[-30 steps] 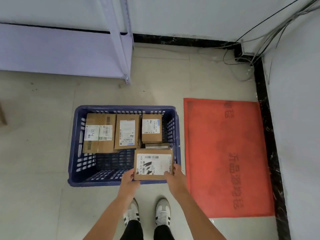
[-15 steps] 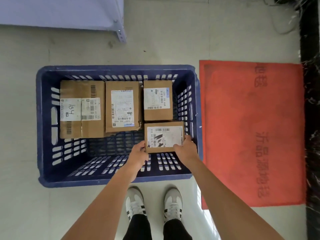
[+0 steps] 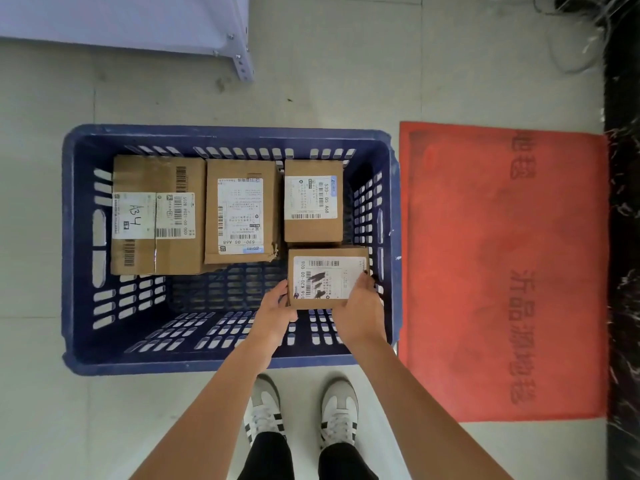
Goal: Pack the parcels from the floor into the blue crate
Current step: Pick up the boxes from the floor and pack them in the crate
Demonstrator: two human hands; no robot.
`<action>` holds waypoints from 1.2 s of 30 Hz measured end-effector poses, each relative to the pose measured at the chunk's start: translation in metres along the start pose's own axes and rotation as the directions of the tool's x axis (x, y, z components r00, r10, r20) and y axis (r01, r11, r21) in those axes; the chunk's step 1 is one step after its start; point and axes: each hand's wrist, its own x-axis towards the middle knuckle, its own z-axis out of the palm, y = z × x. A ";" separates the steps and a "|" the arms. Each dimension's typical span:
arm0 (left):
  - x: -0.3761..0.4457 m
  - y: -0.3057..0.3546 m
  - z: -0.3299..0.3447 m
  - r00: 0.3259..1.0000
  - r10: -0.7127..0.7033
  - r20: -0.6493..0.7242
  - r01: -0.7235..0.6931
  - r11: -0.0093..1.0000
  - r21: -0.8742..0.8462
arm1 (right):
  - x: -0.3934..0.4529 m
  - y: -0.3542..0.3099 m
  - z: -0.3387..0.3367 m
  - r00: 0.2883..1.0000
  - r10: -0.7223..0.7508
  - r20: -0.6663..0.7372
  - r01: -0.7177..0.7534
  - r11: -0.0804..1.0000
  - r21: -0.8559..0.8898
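Note:
The blue crate [image 3: 74,244] stands on the floor in front of my feet. Along its far wall lie three cardboard parcels: a wide one [image 3: 157,216] at the left, a tall one [image 3: 242,211] in the middle, a small one [image 3: 313,200] at the right. I hold a fourth small parcel [image 3: 327,277] with a white label inside the crate, just in front of the right-hand one. My left hand [image 3: 277,311] grips its near left corner. My right hand [image 3: 358,306] grips its near right side.
A red mat [image 3: 502,271] lies on the floor right of the crate. A dark skirting strip [image 3: 623,237] runs along the right wall, with cables [image 3: 571,36] at the top right. A pale metal shelf leg [image 3: 242,60] stands beyond the crate. My shoes [image 3: 301,410] are just behind the crate's near rim.
I leaned over the crate, so it looms larger. Both hands carried the small parcel from above the near rim down into the crate, against the right-hand parcel.

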 end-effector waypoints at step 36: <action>-0.547 0.048 -0.103 0.857 0.509 -0.081 -0.515 0.852 -0.095 | -0.503 -0.086 -0.231 0.953 -0.293 0.081 0.137 0.653 0.745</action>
